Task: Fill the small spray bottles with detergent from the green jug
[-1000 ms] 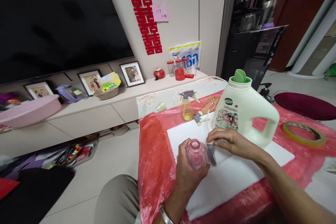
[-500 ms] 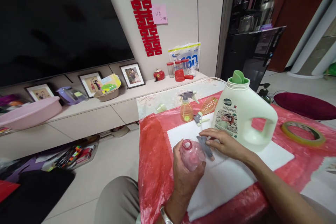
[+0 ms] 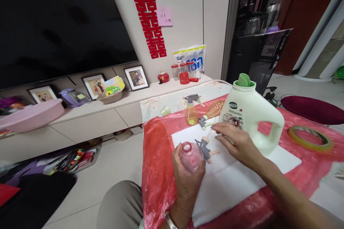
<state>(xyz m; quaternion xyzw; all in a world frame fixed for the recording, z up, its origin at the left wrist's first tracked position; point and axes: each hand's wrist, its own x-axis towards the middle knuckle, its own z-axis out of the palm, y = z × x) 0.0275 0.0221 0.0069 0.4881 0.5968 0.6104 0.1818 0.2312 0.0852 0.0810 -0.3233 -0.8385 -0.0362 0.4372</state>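
So the pink bottle (image 3: 191,158) is over the white sheet (image 3: 224,189), toward the worktop's (image 3: 158,150) left edge, left hand (image 3: 188,182) wrapped around it. Grey spray head (image 3: 204,149) is right beside it. Right hand (image 3: 239,145) hovers, fingers apart, by the big jug (image 3: 248,114). Tape roll (image 3: 309,146) is chilling toward the right edge, amber spray bottles (image 3: 191,114) toward the far one.
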